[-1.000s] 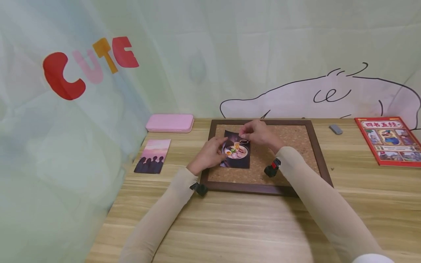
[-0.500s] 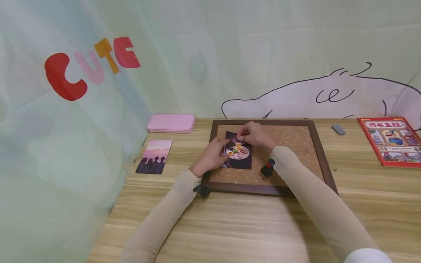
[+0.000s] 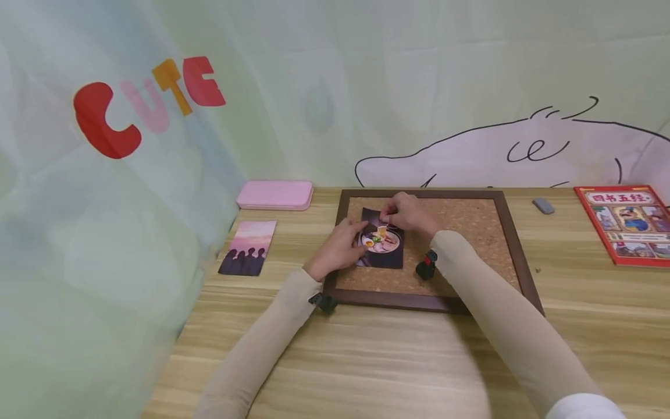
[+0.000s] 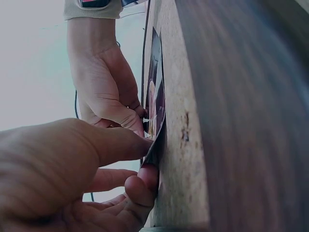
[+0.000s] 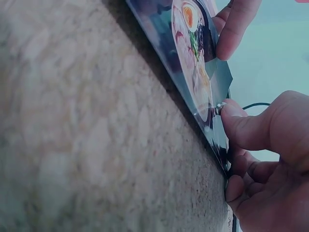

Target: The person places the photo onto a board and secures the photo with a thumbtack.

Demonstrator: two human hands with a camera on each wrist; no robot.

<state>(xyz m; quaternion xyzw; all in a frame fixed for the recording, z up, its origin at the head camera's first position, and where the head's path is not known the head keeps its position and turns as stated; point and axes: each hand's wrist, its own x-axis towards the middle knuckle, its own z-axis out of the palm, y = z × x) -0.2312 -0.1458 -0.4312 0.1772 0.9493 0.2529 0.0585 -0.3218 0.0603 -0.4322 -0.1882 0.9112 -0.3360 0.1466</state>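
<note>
A dark photo of a ramen bowl point(image 3: 384, 256) lies on the left part of the framed cork board point(image 3: 450, 250), partly raised from the cork. My left hand point(image 3: 339, 247) holds it along its left edge, with thumb and fingers at that edge in the left wrist view. Over the photo's upper part, my right hand point(image 3: 410, 212) pinches a small shiny push pin point(image 5: 218, 108) between thumb and finger. The pin touches or nearly touches the photo; its point is hidden.
Left of the board lies a sunset photo with dark silhouettes point(image 3: 248, 247), with a pink case point(image 3: 275, 195) behind it. To the right are a small grey eraser-like block point(image 3: 543, 205) and a red-bordered book point(image 3: 628, 227). A printed curtain point(image 3: 293, 116) hangs behind the wooden table point(image 3: 377, 355).
My right hand has shifted slightly left and down from the photo's top right corner, bringing the push pin over its upper part. My left hand keeps its hold. The view has drifted slightly.
</note>
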